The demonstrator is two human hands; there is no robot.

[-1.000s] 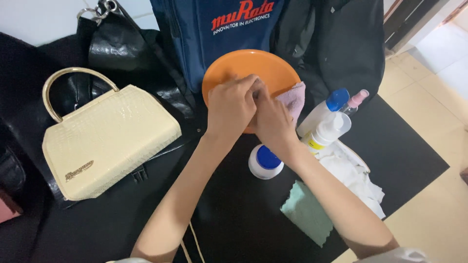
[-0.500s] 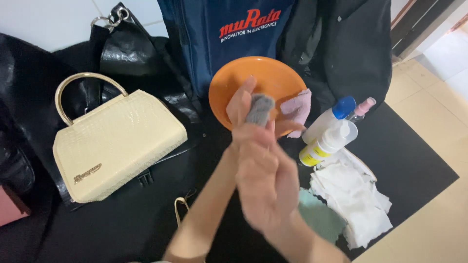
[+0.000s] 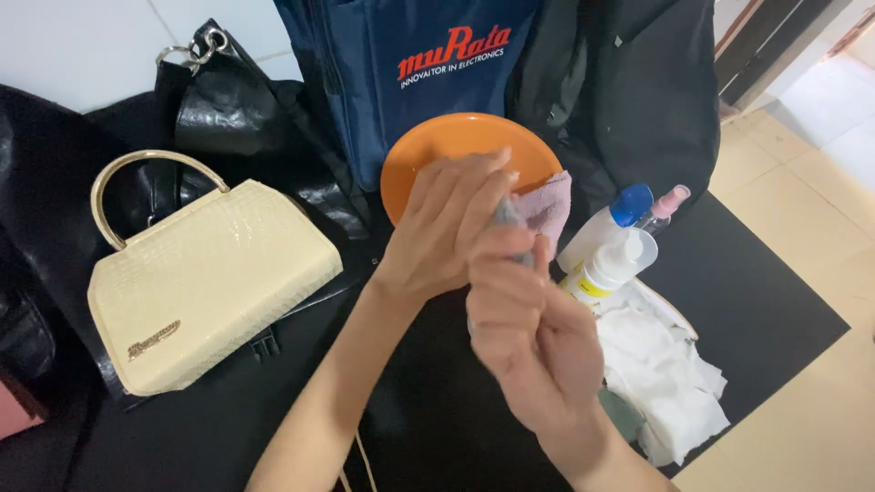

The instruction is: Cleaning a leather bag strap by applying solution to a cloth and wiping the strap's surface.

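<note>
Right at our fingertips: a small grey object point(image 3: 504, 215) sits pinched between both hands, raised above the black tabletop point(image 3: 747, 301). Our left hand point(image 3: 447, 228) curls over it from the upper left, fingers together and bent down around its top. Our right hand point(image 3: 524, 333) comes up from below and to the right, thumb and forefinger drawn in close against its lower end. Most of the object is hidden by the fingers, so we cannot tell exactly what it is, nor its full shape; what shows runs roughly up and down, from the left fingertips toward the right thumb. Both hands touch it, the left covering more of it.

Just behind, a pink cloth point(image 3: 550, 204) lies touching the edge of an orange plate point(image 3: 456, 141). To the right stand a white bottle with a blue cap point(image 3: 606, 228), a small pink-topped spray bottle point(image 3: 668, 204) and a white bottle with a yellow label point(image 3: 606, 267), close together. Near them lie crumpled white wipes point(image 3: 665, 374). Well apart on the left rests a cream handbag point(image 3: 210, 282), with dark bags point(image 3: 228, 109) behind.
</note>
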